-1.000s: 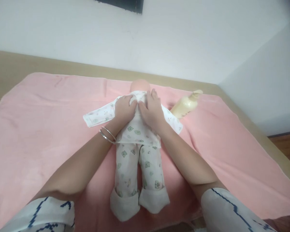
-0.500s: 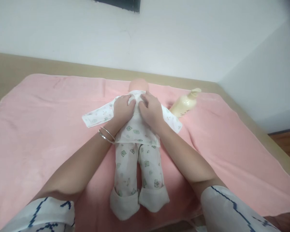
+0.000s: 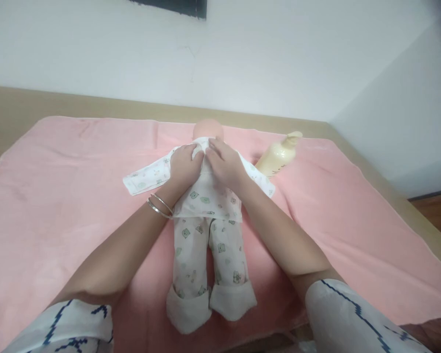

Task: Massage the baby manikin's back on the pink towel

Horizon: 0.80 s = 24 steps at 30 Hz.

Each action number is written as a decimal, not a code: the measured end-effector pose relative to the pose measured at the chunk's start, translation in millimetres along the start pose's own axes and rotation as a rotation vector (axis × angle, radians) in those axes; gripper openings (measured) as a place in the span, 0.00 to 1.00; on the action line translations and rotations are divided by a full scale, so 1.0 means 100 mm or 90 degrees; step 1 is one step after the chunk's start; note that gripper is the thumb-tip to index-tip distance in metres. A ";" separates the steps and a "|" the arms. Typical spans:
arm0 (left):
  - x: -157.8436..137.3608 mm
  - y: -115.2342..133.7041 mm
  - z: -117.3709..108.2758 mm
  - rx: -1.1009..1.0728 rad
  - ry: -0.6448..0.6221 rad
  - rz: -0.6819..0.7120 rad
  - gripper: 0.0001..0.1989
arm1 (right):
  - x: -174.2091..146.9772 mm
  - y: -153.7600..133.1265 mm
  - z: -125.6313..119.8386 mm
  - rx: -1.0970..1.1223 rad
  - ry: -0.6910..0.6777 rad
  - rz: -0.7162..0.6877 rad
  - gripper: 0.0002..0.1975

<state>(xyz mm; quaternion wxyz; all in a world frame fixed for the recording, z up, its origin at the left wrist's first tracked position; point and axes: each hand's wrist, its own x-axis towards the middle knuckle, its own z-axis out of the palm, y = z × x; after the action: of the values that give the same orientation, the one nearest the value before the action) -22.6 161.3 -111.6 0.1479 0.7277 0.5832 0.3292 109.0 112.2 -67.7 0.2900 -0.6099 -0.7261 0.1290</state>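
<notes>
A baby doll (image 3: 208,129) in a white printed top (image 3: 209,193) and matching trousers (image 3: 222,250) with turned-up cuffs lies stretched out, its bare head at the far end. Across the left of its upper body rests my left hand (image 3: 185,164), thumb apart and pointing to the middle. My right hand (image 3: 226,164) lies on the other side, with fingers reaching toward the doll's neckline. Both hands are open and touch the cloth of the top; some fingertips are hidden. The doll's sleeves spread out sideways.
Under the doll is a pink blanket (image 3: 77,196) on a wooden surface (image 3: 7,108). A cream pump bottle (image 3: 279,156) lies tilted beside the right sleeve. A white wall (image 3: 260,59) rises behind.
My right hand has shifted slightly left and its fingers have straightened toward the neckline. My left hand stays on the doll's upper body. The view has moved a little.
</notes>
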 end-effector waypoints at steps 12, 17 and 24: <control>-0.15 0.28 -0.06 0.011 -0.042 -0.008 0.28 | -0.03 0.38 -1.25 0.080 0.353 0.047 0.28; -0.37 0.80 -0.13 -0.138 -0.163 0.032 0.28 | -0.05 0.42 -1.54 0.147 0.373 0.150 0.30; -0.01 1.41 0.02 -0.493 -0.315 -0.006 0.34 | 0.09 0.77 -1.45 -0.034 0.255 0.059 0.27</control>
<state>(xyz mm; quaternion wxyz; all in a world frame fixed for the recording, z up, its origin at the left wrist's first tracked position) 84.8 121.4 -28.7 0.5450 0.6729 0.3681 0.3386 254.4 113.6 8.5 0.4059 -0.6635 -0.6285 -0.0012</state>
